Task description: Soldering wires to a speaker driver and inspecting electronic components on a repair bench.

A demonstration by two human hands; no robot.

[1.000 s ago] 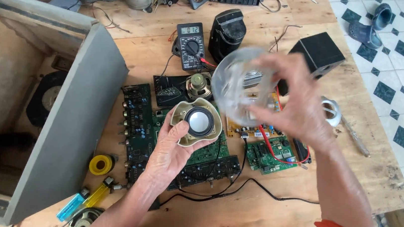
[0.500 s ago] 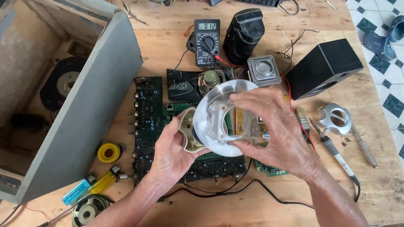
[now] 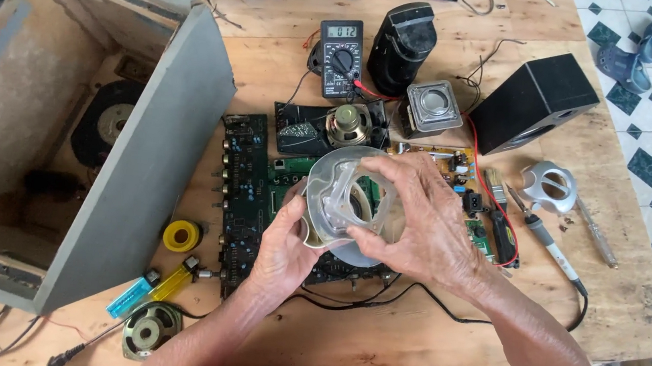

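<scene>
Both my hands meet over the middle of the wooden table [image 3: 293, 34]. My right hand [image 3: 426, 226] grips a clear round plastic cover [image 3: 344, 201] and presses it down onto a small speaker that my left hand [image 3: 283, 247] holds from below. The speaker is almost hidden under the cover and my fingers. Under my hands lie dark green circuit boards [image 3: 241, 182].
A large grey open speaker box [image 3: 141, 180] fills the left side. Behind are a multimeter [image 3: 339, 59], a black speaker [image 3: 532, 100], a small square speaker [image 3: 433, 105] and a bare driver [image 3: 348, 125]. A soldering iron [image 3: 543, 234], a grey plastic part [image 3: 552, 185], a yellow tape roll [image 3: 181, 235] and lighters [image 3: 149, 289] lie around.
My right hand has brought the clear cover down from above onto the speaker in my left hand. My head has shifted, so the whole table sits lower in view.
</scene>
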